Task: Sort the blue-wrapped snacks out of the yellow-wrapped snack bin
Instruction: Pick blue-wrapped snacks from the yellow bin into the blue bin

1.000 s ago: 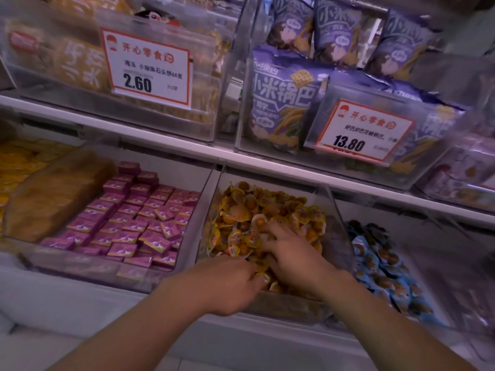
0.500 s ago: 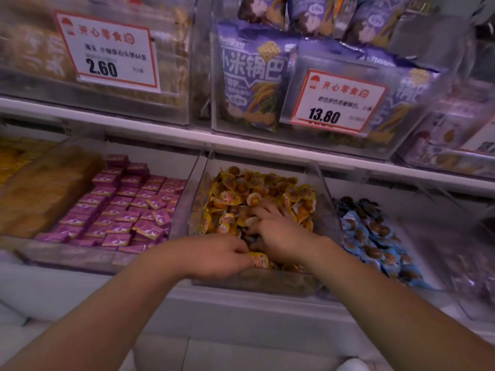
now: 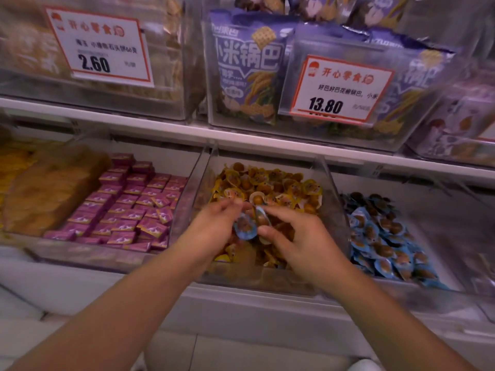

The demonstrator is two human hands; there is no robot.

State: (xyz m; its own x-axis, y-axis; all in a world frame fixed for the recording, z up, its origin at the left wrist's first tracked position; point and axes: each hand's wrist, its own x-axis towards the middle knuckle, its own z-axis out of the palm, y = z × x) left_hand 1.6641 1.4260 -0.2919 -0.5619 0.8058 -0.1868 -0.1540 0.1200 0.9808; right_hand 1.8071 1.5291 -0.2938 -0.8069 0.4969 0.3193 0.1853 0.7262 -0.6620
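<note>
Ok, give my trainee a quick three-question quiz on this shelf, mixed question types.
1. True or false: the left hand holds a blue-wrapped snack over the yellow-wrapped snack bin.
2. Which bin lies directly right of the yellow one?
A. pink boxes
B. blue-wrapped snacks
C. purple bags
3. Fill in: the price tag in front of the purple bags reads ____.

Key:
1. True; the right hand is close beside the same snack.
2. B, the blue snack bin.
3. 13.80
</note>
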